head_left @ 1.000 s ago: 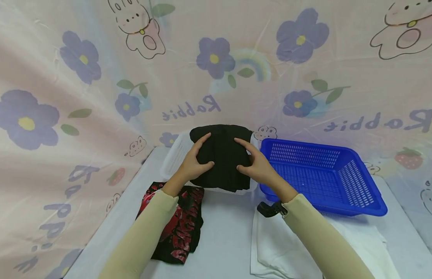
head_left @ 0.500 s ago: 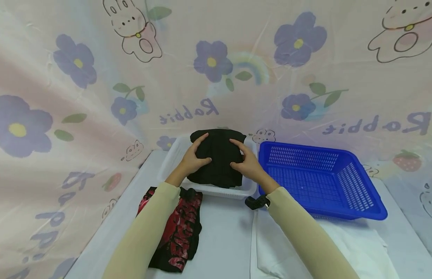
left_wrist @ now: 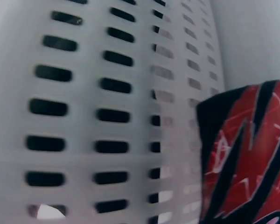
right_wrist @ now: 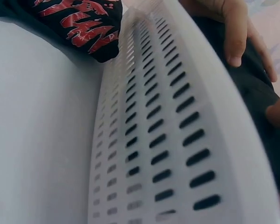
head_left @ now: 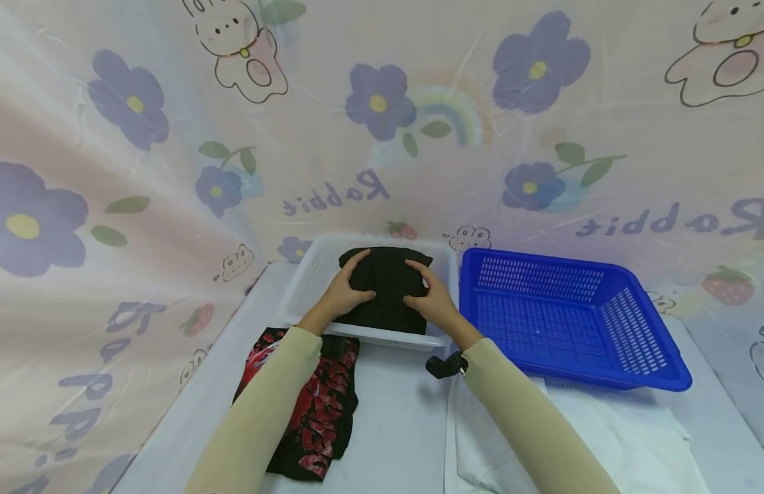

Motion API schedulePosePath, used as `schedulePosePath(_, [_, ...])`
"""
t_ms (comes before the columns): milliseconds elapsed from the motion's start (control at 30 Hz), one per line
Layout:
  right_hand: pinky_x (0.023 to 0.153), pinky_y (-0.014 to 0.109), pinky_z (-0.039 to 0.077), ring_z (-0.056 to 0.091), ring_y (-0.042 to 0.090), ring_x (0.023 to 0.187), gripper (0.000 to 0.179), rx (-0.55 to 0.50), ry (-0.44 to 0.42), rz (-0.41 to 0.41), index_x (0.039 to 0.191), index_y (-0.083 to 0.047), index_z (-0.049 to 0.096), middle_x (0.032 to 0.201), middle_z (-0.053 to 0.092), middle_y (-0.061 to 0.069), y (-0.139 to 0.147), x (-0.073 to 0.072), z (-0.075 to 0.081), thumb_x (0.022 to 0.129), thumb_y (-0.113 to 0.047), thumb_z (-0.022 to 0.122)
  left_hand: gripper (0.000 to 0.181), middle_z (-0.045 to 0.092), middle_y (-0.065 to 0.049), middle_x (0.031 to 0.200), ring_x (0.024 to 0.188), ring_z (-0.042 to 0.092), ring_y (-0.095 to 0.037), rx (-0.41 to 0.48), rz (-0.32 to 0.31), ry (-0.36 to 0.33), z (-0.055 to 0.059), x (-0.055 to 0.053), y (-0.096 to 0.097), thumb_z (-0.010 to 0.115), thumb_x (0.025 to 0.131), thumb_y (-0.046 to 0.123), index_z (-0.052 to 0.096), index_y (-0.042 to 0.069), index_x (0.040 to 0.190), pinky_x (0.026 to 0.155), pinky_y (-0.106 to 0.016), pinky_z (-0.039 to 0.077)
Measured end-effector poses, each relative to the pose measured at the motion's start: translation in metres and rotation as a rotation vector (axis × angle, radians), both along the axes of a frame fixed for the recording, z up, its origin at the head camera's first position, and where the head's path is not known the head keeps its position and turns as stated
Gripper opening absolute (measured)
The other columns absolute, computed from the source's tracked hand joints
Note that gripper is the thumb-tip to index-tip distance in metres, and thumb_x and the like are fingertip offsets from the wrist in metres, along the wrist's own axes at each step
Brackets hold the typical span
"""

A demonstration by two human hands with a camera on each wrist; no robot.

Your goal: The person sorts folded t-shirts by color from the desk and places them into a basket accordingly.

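Note:
A folded black garment [head_left: 388,291] lies inside the white slotted basket [head_left: 376,334], below the level of its far rim. My left hand [head_left: 343,291] grips the garment's left side, thumb and fingers spread over its top. On its right side my right hand [head_left: 437,299] holds it the same way. The right wrist view shows fingers [right_wrist: 235,35] and a thumb on the black cloth [right_wrist: 252,84] behind the basket's slotted wall [right_wrist: 163,116]. In the left wrist view the basket wall [left_wrist: 79,130] fills most of the picture and hides the hand.
A folded black-and-red printed garment [head_left: 320,412] lies at front left, partly under my left forearm. A blue slotted basket [head_left: 536,329] stands right of the white one. Folded white cloth [head_left: 629,432] lies in front of it, under my right forearm. A patterned curtain [head_left: 419,151] hangs behind.
Both hands have lowered the black garment from above the white basket down into it, shifting slightly left. The baskets and other clothes stay in place.

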State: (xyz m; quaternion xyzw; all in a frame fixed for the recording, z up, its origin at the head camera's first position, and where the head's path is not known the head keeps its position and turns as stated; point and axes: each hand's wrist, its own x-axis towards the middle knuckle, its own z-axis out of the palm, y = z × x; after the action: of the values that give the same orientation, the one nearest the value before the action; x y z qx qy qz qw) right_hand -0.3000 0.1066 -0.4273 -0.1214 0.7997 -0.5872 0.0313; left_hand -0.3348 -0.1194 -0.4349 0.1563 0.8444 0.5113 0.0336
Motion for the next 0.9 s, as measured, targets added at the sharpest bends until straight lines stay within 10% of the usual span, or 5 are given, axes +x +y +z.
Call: schedulePosePath(900, [0.107,0.057,0.035,0.037,0.04,0.137,0.077,0.352,-0.204,-0.075,0.151,-0.023,0.032,0.155,0.032,0.016,-0.02,-0.021,-0.029,0.085,-0.003,0.067,0.087,0.02,-0.014,0.16,0.143,0.025,-0.042,-0.244,0.045,-0.255,-0.022,-0.018,-0.005,0.073,0.082,0.01,0.026,0.028,0.152,0.109,-0.058,0.031])
